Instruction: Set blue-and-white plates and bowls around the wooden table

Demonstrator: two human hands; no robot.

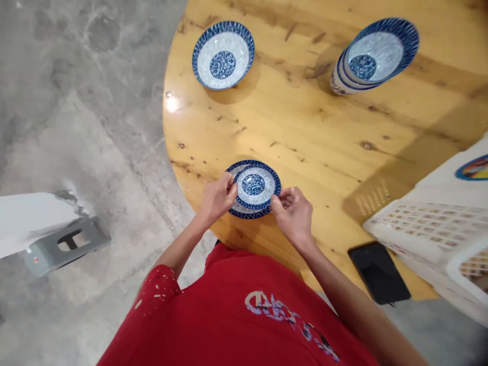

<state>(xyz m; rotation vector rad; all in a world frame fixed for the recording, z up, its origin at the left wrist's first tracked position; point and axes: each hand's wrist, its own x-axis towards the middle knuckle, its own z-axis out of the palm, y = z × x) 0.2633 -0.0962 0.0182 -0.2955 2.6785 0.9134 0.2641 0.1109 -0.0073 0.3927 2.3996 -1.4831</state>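
Four groups of blue-and-white dishes are sitting on the round wooden table: a small saucer resting on a larger plate at the near edge, a single bowl at the far left, and a stack of bowls at the far right, too tightly nested to count. One black phone is lying face up by the near right edge, and one white slatted basket is hanging over the table's right side.

Both arms are reaching forward from a red shirt, elbows bent. The left hand is curling its fingers around the left rim of the saucer and plate, gripping there. The right hand is pinching the right rim, thumb on top, fingers tucked under.

The pale lettering on the shirt is too blurred to read.
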